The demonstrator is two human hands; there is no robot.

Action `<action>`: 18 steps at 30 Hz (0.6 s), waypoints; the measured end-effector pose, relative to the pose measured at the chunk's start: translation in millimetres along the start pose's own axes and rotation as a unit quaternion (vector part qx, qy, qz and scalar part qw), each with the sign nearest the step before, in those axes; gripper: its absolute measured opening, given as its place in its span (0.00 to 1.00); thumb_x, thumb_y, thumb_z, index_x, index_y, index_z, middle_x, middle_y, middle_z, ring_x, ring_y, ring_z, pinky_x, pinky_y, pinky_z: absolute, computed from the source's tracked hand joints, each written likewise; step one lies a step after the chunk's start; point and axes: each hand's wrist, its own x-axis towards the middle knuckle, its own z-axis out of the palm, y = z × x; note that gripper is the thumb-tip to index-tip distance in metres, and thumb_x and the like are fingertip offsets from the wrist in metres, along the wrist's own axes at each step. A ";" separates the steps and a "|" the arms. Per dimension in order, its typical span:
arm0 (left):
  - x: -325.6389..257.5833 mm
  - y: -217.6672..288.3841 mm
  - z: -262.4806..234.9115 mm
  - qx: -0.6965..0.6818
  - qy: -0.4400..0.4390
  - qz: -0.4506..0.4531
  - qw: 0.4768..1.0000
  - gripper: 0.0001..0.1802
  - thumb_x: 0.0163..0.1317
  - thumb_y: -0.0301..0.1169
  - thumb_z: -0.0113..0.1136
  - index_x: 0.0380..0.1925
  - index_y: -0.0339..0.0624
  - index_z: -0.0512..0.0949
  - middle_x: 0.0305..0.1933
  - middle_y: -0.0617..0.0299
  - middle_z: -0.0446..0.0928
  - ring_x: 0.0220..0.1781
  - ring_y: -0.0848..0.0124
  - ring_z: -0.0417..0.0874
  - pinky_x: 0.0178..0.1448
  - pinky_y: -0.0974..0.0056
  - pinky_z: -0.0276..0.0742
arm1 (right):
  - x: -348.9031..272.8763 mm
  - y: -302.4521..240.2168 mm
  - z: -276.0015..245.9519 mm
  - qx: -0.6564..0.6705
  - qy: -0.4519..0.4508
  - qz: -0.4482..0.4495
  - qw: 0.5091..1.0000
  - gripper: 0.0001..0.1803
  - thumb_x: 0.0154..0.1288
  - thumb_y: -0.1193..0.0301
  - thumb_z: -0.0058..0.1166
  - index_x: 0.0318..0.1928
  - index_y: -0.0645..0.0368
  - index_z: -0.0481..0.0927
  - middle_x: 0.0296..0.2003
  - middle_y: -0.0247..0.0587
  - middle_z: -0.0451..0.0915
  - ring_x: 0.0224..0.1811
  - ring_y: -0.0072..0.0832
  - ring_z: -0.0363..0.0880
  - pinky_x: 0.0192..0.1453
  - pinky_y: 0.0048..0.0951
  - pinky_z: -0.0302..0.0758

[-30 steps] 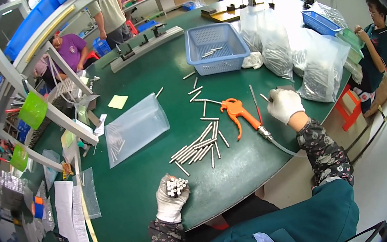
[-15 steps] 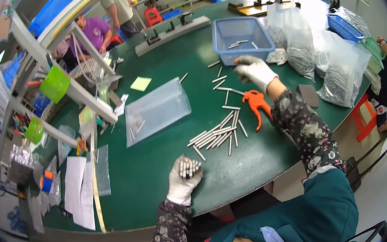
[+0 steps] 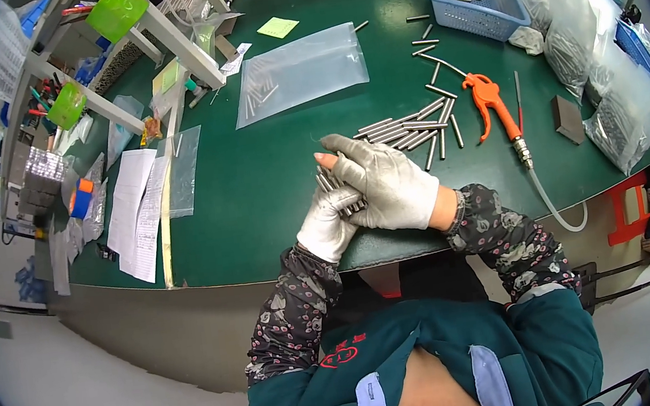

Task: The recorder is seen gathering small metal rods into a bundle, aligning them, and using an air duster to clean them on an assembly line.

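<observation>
My left hand (image 3: 328, 227), in a white glove, is closed around a bundle of short silver metal pins (image 3: 329, 180) near the table's front edge. Over it lies my right hand (image 3: 394, 182), also gloved with bare fingertips, its fingers curled against the bundle. The palms hide much of the pins. Just beyond my hands, loose metal pins (image 3: 413, 129) form a pile, with several more scattered toward the blue basket (image 3: 476, 10). A clear plastic bag (image 3: 308, 67) with some pins inside lies flat to the left of the pile.
An orange air blow gun (image 3: 494, 105) with a pale hose lies right of the pile. Beside it is a dark grey block (image 3: 568, 119). Filled plastic bags (image 3: 615, 119) stand along the right edge. Paper sheets (image 3: 136, 214) and a rack with green bins (image 3: 117, 13) are at left.
My right hand has come from near the blue basket to the bundle in my left hand. The view has tilted down, so the table items appear higher.
</observation>
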 end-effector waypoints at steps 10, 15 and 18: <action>1.4 -5.1 8.3 0.026 -0.003 -0.046 0.999 0.20 0.46 0.17 0.53 0.42 0.40 0.67 0.39 0.63 0.72 0.41 0.72 0.75 0.47 0.67 0.73 | -10.4 9.1 0.4 0.080 0.031 0.013 0.996 0.38 0.34 0.69 0.62 0.52 0.59 0.63 0.44 0.50 0.69 0.44 0.44 0.70 0.46 0.36 0.69; 2.5 -14.5 7.5 0.025 0.020 -0.074 0.997 0.20 0.46 0.16 0.52 0.42 0.40 0.68 0.39 0.62 0.72 0.42 0.71 0.75 0.46 0.67 0.74 | -15.8 17.4 3.0 0.120 -0.043 0.028 0.991 0.35 0.33 0.69 0.62 0.48 0.59 0.65 0.45 0.46 0.68 0.46 0.43 0.69 0.48 0.36 0.69; 1.6 -14.1 8.9 0.041 0.014 -0.067 0.997 0.19 0.46 0.16 0.53 0.41 0.41 0.68 0.39 0.63 0.72 0.42 0.71 0.75 0.46 0.68 0.73 | -18.3 17.0 5.5 0.128 -0.019 0.024 0.991 0.35 0.34 0.69 0.63 0.48 0.59 0.65 0.45 0.48 0.68 0.46 0.44 0.69 0.49 0.36 0.68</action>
